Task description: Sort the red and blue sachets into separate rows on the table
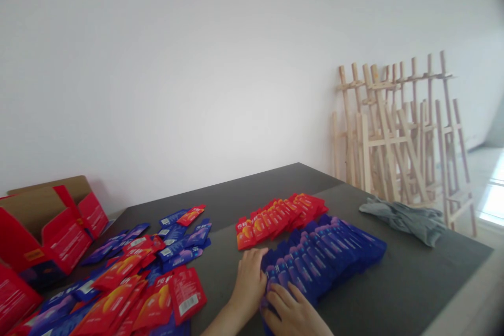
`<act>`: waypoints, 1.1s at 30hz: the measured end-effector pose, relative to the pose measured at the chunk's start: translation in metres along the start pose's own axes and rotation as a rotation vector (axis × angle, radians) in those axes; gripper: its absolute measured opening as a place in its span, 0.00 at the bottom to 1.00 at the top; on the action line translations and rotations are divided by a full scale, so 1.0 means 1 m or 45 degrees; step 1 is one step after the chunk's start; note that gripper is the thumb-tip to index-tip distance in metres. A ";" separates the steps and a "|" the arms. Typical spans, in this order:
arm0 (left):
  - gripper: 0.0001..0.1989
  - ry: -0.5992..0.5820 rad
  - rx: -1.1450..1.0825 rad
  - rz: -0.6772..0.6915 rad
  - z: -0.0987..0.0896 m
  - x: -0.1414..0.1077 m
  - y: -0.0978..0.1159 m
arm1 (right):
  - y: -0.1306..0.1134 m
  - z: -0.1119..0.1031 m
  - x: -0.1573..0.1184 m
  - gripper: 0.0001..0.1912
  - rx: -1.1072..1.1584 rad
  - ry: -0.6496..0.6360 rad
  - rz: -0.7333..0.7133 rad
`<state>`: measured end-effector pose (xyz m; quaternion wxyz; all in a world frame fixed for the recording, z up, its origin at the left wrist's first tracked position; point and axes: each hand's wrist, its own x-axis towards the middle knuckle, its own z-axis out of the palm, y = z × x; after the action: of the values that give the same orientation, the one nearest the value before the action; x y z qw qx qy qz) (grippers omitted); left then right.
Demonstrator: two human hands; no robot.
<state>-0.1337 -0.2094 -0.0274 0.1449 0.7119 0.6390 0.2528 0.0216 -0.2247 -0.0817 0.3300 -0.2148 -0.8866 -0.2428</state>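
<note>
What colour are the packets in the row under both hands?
Dark blue packets, overlapped in a row; left hand and right hand rest on its near end. Head view.

We seem to be in a plain workroom used for sorting and packing small goods, perhaps shared with an art studio. A dark grey table (pixel 394 294) fills the lower view, and on it we see a loose heap of red and blue sachets (pixel 129 278) at 8 o'clock and neat overlapping rows of red sachets (pixel 281 215) and blue sachets (pixel 331 252) near the centre. Opened red cartons (pixel 47 231) stand at 9 o'clock. At 3 o'clock a stack of folded wooden easels (pixel 397 131) leans against the bare white wall (pixel 197 63).
</note>
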 end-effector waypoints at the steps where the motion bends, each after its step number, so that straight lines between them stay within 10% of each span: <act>1: 0.31 -0.008 0.012 -0.001 0.001 -0.001 0.001 | 0.000 0.000 0.000 0.05 -0.008 0.005 -0.002; 7: 0.29 0.026 -0.011 0.023 -0.014 0.000 -0.004 | 0.006 0.001 -0.001 0.06 -0.035 0.069 -0.057; 17: 0.21 0.201 0.675 -0.432 -0.115 0.030 -0.084 | 0.025 -0.009 -0.005 0.09 0.007 0.035 -0.086; 24: 0.19 0.126 0.854 -0.507 -0.108 0.043 -0.100 | 0.030 0.002 -0.009 0.12 -0.011 0.145 -0.106; 33: 0.19 0.018 0.970 -0.321 -0.108 0.034 -0.057 | 0.023 0.010 -0.002 0.06 -0.071 0.036 -0.138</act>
<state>-0.2380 -0.1804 0.0382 -0.1039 0.6288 0.7704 -0.0173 0.0308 -0.2018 -0.0834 0.3227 -0.1723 -0.8850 -0.2880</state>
